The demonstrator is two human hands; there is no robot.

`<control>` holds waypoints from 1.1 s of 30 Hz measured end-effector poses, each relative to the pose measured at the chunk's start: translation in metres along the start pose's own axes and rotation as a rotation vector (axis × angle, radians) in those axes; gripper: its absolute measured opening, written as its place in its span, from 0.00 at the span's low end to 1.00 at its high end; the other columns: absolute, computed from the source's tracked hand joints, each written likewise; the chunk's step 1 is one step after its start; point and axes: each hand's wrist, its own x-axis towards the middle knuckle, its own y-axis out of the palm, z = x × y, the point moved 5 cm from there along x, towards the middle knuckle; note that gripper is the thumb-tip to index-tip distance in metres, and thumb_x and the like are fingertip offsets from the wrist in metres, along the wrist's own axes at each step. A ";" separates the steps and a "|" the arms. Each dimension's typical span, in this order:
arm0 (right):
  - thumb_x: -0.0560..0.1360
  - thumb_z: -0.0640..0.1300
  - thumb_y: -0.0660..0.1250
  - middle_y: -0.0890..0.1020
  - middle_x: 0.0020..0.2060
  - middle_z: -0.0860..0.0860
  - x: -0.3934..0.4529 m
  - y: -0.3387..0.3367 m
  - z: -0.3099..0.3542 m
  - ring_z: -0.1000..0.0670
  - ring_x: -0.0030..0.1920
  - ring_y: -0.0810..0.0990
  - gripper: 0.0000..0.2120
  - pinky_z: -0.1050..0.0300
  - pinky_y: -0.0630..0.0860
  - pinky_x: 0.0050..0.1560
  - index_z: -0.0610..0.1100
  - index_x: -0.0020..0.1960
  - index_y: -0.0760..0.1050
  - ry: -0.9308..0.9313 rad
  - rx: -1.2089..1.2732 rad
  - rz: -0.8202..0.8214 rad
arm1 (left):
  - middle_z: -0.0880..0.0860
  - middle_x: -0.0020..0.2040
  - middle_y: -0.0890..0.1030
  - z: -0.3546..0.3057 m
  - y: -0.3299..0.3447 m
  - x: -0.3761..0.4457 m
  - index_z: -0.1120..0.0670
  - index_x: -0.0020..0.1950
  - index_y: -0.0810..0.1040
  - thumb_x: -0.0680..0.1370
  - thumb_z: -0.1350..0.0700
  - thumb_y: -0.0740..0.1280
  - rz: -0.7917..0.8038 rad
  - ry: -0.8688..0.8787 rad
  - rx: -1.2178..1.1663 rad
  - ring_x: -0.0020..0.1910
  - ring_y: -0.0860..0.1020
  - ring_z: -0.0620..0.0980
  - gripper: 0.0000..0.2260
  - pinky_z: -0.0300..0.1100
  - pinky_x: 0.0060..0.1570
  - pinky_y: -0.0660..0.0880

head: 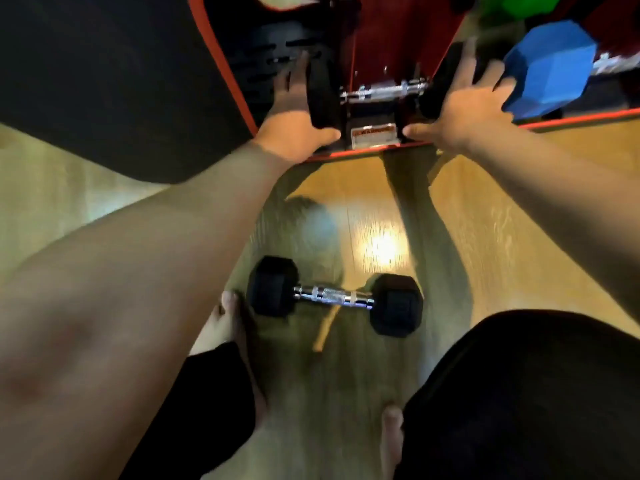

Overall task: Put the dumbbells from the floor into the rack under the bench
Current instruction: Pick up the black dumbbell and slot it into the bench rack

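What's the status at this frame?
Both hands, left hand and right hand, flat on the black dumbbell's ends at rack. Second dumbbell on floor. Nothing blocking.

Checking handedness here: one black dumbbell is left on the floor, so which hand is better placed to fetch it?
Probably the left. Both hands press the ends of the black dumbbell at the rack, left hand, right hand. The floor dumbbell lies nearer the left forearm and left foot; the margin is slim.
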 end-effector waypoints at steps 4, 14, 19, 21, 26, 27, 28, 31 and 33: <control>0.66 0.64 0.73 0.57 0.76 0.38 -0.052 0.015 0.006 0.32 0.72 0.60 0.51 0.36 0.62 0.69 0.48 0.78 0.50 -0.318 -0.055 -0.268 | 0.57 0.76 0.60 0.005 0.003 -0.031 0.55 0.79 0.50 0.75 0.48 0.72 0.033 0.046 0.030 0.73 0.64 0.55 0.41 0.41 0.66 0.64; 0.66 0.79 0.57 0.66 0.67 0.44 -0.137 0.093 0.013 0.41 0.62 0.69 0.48 0.42 0.69 0.60 0.48 0.74 0.56 -0.662 -0.097 0.267 | 0.47 0.60 0.72 0.043 0.027 -0.096 0.47 0.68 0.66 0.70 0.30 0.64 0.372 0.326 0.317 0.53 0.73 0.45 0.33 0.43 0.49 0.75; 0.61 0.78 0.64 0.68 0.63 0.53 -0.175 0.129 0.001 0.47 0.56 0.72 0.47 0.52 0.71 0.44 0.56 0.72 0.56 -0.708 -0.189 0.629 | 0.45 0.48 0.71 0.074 0.067 -0.143 0.46 0.54 0.70 0.62 0.19 0.55 0.712 0.492 0.606 0.46 0.71 0.46 0.35 0.43 0.42 0.73; 0.62 0.75 0.67 0.71 0.59 0.54 -0.181 0.137 -0.003 0.49 0.51 0.74 0.41 0.55 0.68 0.40 0.56 0.67 0.62 -0.722 -0.217 0.686 | 0.44 0.47 0.70 0.077 0.073 -0.150 0.47 0.53 0.70 0.60 0.18 0.55 0.751 0.554 0.664 0.46 0.70 0.46 0.37 0.41 0.40 0.71; 0.66 0.63 0.71 0.69 0.50 0.54 -0.181 0.138 0.002 0.50 0.46 0.72 0.24 0.60 0.60 0.33 0.55 0.51 0.61 -0.708 -0.150 0.708 | 0.44 0.47 0.68 0.080 0.077 -0.150 0.45 0.51 0.70 0.62 0.25 0.66 0.890 0.578 0.726 0.46 0.69 0.45 0.29 0.40 0.37 0.67; 0.65 0.62 0.71 0.69 0.49 0.55 -0.181 0.139 0.001 0.50 0.47 0.71 0.24 0.59 0.61 0.33 0.56 0.50 0.61 -0.700 -0.133 0.709 | 0.44 0.47 0.68 0.079 0.081 -0.149 0.45 0.49 0.69 0.63 0.29 0.68 0.904 0.577 0.716 0.47 0.70 0.46 0.25 0.40 0.37 0.67; 0.65 0.60 0.71 0.69 0.48 0.56 -0.180 0.140 0.000 0.51 0.47 0.71 0.23 0.59 0.63 0.34 0.56 0.49 0.60 -0.688 -0.106 0.718 | 0.44 0.47 0.69 0.076 0.082 -0.148 0.45 0.48 0.69 0.63 0.33 0.69 0.913 0.575 0.700 0.47 0.70 0.46 0.23 0.40 0.37 0.67; 0.61 0.61 0.70 0.69 0.45 0.57 -0.174 0.144 -0.006 0.50 0.45 0.73 0.20 0.52 0.75 0.40 0.55 0.45 0.65 -0.646 -0.034 0.763 | 0.44 0.46 0.68 0.073 0.084 -0.142 0.45 0.47 0.70 0.64 0.37 0.71 0.922 0.534 0.655 0.45 0.70 0.46 0.19 0.40 0.35 0.67; 0.59 0.63 0.69 0.69 0.45 0.57 -0.163 0.139 -0.011 0.50 0.46 0.72 0.21 0.49 0.77 0.45 0.56 0.46 0.66 -0.652 -0.028 0.744 | 0.44 0.46 0.68 0.070 0.083 -0.136 0.46 0.47 0.71 0.65 0.38 0.71 0.891 0.519 0.637 0.44 0.69 0.45 0.18 0.41 0.36 0.69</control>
